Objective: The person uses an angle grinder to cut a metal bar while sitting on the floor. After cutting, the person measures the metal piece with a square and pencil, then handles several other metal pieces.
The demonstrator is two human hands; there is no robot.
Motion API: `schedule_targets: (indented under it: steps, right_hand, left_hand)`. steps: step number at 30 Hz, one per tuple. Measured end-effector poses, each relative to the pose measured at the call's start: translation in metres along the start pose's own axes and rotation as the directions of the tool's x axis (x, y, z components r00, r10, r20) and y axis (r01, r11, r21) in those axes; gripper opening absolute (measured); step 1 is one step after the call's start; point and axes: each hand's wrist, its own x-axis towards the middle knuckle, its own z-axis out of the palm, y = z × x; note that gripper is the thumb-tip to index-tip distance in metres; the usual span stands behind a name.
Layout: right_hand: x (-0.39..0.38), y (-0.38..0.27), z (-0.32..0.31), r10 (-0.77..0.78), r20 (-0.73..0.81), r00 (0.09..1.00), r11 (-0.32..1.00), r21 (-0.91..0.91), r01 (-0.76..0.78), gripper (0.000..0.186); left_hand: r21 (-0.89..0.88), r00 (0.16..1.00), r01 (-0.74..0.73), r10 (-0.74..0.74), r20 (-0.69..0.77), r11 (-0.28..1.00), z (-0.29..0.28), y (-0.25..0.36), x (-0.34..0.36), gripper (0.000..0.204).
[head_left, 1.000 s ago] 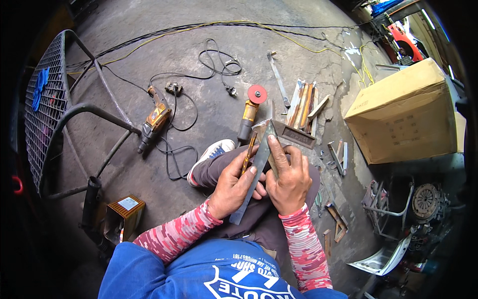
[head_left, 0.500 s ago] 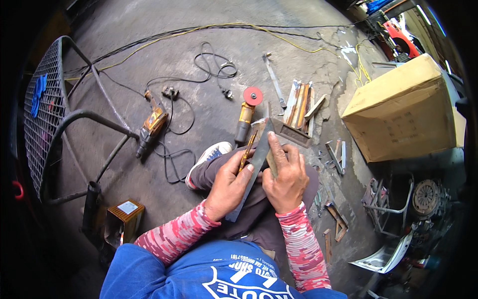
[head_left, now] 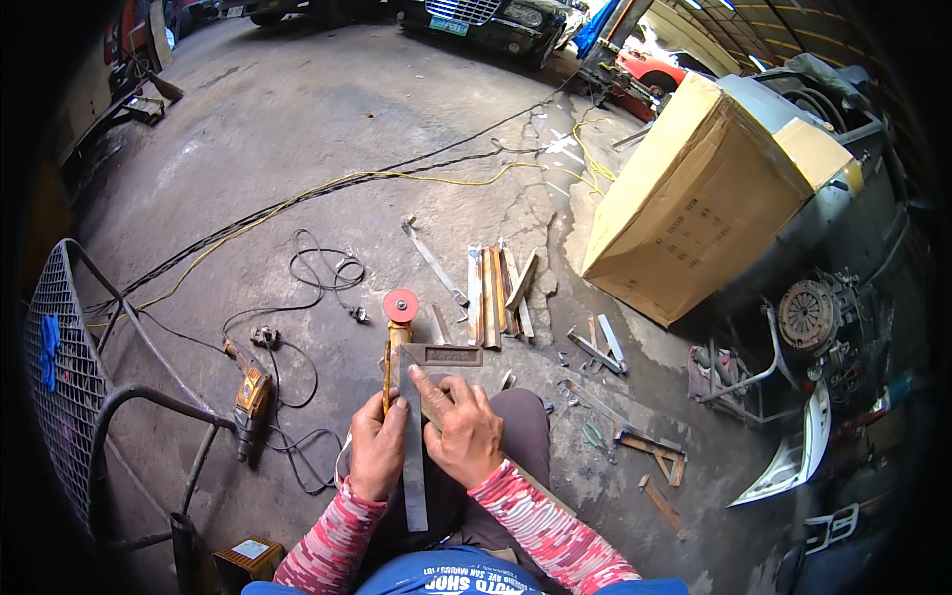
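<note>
Head view: Metal meets metal above a dark-trousered lap (head_left: 523, 426) on a grey concrete floor (head_left: 297, 139). The left hand (head_left: 377, 451) is closed, fingers and thumb pinching a thin yellow-and-dark stick (head_left: 387, 372), with the thumb along the edge of a long, flat grey metal strip (head_left: 415, 486). The right hand (head_left: 466, 428) is half curled about a narrow tan bar (head_left: 430, 409), its index finger laid out on the strip near the far end. The strip points away from the body toward a yellow-bodied angle grinder with a red disc (head_left: 401, 305); a brown metal channel (head_left: 446, 355) lies just beyond the right hand. Doing this well probably means pressing strip and bar flush where they meet, bearing down with the index finger close to that corner, steadying the strip with the left thumb, and angling the stick so the edge can be sighted.
</note>
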Motion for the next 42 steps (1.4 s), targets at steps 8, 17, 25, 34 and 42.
schedule_targets:
  steps: [8, 17, 25, 34, 42]
  right_hand:
    - [-0.014, -0.006, 0.008, 0.035, -0.219, 0.975, 0.999, 0.027, -0.03, 0.069]
    - [-0.002, 0.01, 0.019, 0.093, 0.03, 0.995, 0.985, 0.146, -0.097, 0.053]
    - [0.014, 0.028, -0.017, 0.061, 0.51, 0.858, 0.64, 0.64, -0.426, 0.068]
    - [0.004, 0.017, -0.067, 0.195, 0.489, 0.85, 0.329, 0.784, -0.527, 0.039]
    - [-0.002, 0.019, -0.068, 0.208, 0.406, 0.89, 0.339, 0.823, -0.455, 0.039]
  left_hand:
    - [-0.089, 0.999, 0.036, -0.039, -0.028, 0.995, -0.006, -0.003, -0.017, 0.026]
    - [-0.027, 0.992, -0.023, 0.02, -0.122, 0.999, -0.001, -0.011, -0.025, 0.028]
    - [0.049, 0.97, -0.214, 0.218, -0.103, 0.976, 0.011, 0.016, -0.038, 0.018]
    - [0.078, 0.979, -0.203, 0.203, 0.006, 0.976, 0.025, 0.039, -0.058, 0.017]
    - [0.008, 0.944, -0.292, 0.287, 0.16, 0.956, 0.025, 0.037, -0.059, 0.026]
